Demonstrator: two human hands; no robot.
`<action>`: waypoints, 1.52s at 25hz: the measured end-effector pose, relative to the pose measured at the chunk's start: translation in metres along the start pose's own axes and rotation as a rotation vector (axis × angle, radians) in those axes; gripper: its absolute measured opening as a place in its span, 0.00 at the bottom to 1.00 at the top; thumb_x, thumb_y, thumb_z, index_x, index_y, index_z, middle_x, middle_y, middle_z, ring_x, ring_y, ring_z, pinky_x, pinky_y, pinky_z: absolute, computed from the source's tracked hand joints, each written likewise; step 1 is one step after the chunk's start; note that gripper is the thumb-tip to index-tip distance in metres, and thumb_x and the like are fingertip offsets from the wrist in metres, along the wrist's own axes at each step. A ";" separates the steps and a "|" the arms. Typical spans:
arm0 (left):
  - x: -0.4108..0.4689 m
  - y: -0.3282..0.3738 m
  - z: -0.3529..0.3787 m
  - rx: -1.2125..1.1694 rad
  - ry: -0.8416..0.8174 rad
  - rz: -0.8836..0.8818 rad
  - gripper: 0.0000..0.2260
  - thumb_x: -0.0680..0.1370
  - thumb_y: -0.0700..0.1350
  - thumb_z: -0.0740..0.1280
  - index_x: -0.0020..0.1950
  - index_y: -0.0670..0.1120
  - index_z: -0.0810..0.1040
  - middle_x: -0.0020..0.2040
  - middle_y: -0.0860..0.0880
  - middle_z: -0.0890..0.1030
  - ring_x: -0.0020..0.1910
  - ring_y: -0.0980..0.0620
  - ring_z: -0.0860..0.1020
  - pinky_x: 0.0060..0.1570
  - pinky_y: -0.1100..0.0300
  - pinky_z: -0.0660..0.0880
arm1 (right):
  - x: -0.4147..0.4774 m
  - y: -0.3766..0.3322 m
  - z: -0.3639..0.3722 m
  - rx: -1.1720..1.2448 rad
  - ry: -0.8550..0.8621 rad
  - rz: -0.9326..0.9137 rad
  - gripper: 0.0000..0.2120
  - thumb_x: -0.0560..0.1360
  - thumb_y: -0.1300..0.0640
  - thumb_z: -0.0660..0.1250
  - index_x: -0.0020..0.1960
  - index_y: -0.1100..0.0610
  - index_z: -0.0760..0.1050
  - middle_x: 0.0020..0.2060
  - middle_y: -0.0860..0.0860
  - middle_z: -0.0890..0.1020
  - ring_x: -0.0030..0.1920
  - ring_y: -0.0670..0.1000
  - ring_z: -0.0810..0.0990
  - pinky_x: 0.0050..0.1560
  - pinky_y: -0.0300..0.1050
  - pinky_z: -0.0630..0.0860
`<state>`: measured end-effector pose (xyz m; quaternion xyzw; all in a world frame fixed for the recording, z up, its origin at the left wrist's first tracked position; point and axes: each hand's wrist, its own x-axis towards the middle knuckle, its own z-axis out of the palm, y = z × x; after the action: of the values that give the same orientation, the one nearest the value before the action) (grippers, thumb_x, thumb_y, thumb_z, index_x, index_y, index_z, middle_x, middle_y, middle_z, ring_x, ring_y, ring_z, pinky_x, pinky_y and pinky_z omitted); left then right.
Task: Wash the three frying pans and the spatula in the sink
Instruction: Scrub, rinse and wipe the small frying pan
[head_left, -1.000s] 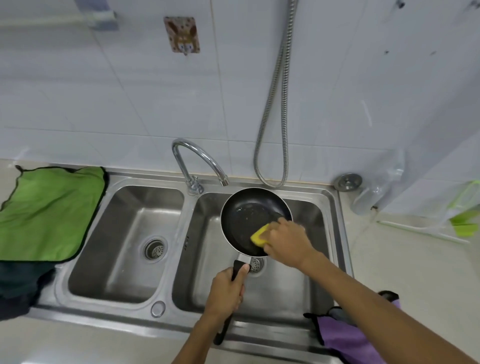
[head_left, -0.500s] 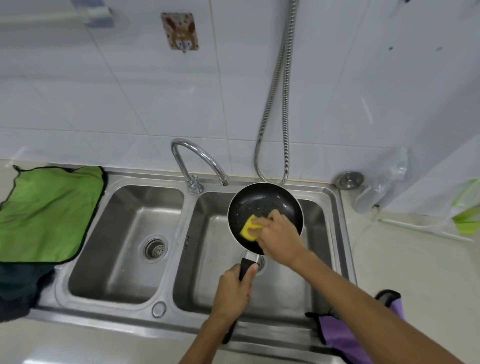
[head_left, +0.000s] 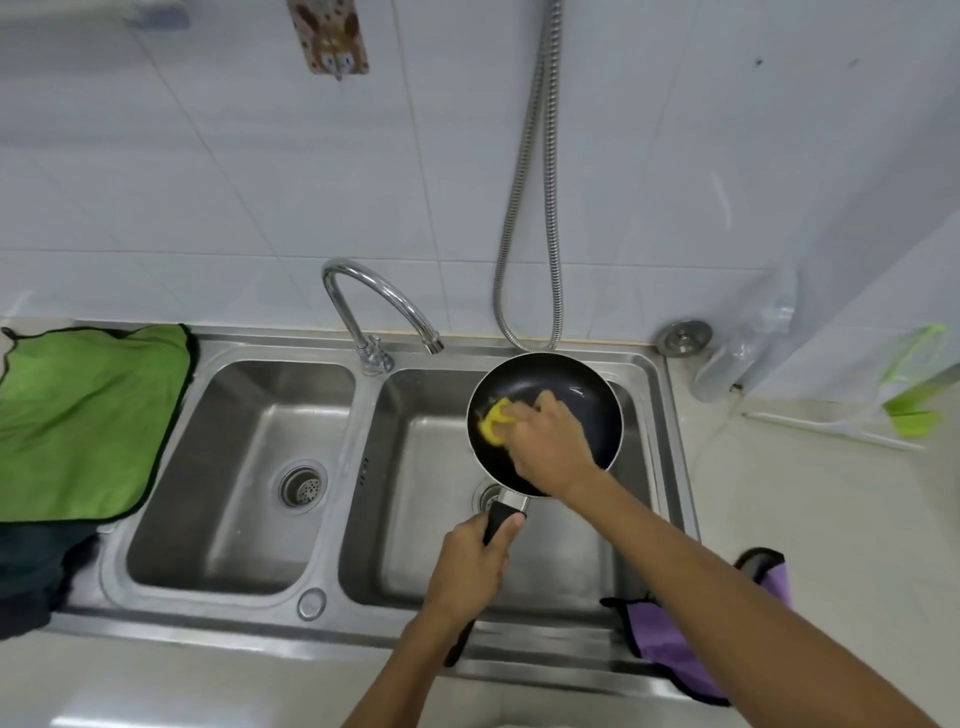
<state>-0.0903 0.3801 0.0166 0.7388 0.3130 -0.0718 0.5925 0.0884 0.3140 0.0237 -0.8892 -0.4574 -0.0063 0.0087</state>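
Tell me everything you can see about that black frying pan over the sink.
The frying pan is small and round, with a dark, glossy inside that looks non-stick and a thin bright rim. A silvery collar joins it to a black handle that points toward the person. It is held over the right basin. The left hand grips the handle, while the right hand presses a yellow sponge against the left of its inside.

**Pan over the right basin**

The frying pan (head_left: 571, 384) hung above the right basin (head_left: 415, 545), its handle pointing forward into the left hand (head_left: 467, 566). The right hand (head_left: 550, 447) held a sponge (head_left: 492, 422) inside the pan, at its left. The faucet (head_left: 379, 291) stood behind, between both basins. A cloth (head_left: 88, 415) lay on the surface left of the sink (head_left: 363, 639).
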 end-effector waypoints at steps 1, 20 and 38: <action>-0.002 0.002 0.001 -0.008 -0.007 0.002 0.17 0.83 0.56 0.66 0.39 0.47 0.74 0.26 0.54 0.73 0.22 0.58 0.69 0.25 0.63 0.68 | 0.011 0.009 -0.006 -0.033 0.002 0.050 0.14 0.70 0.57 0.70 0.53 0.45 0.83 0.58 0.45 0.83 0.49 0.60 0.74 0.47 0.50 0.74; 0.001 -0.008 -0.011 0.056 0.002 0.010 0.17 0.81 0.58 0.68 0.40 0.48 0.73 0.26 0.55 0.72 0.21 0.59 0.68 0.25 0.62 0.66 | -0.051 0.004 -0.014 -0.033 -0.162 0.072 0.13 0.69 0.58 0.72 0.52 0.48 0.84 0.52 0.49 0.82 0.48 0.61 0.76 0.46 0.50 0.75; -0.005 -0.017 -0.011 0.112 0.055 0.036 0.19 0.80 0.62 0.67 0.39 0.49 0.73 0.29 0.53 0.74 0.26 0.56 0.71 0.31 0.56 0.71 | -0.001 0.026 -0.028 -0.113 -0.121 0.176 0.16 0.71 0.59 0.68 0.58 0.48 0.82 0.59 0.48 0.81 0.54 0.60 0.75 0.52 0.52 0.75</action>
<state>-0.1068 0.3899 0.0083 0.7779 0.3113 -0.0579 0.5427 0.1088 0.2974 0.0518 -0.9237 -0.3763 0.0225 -0.0687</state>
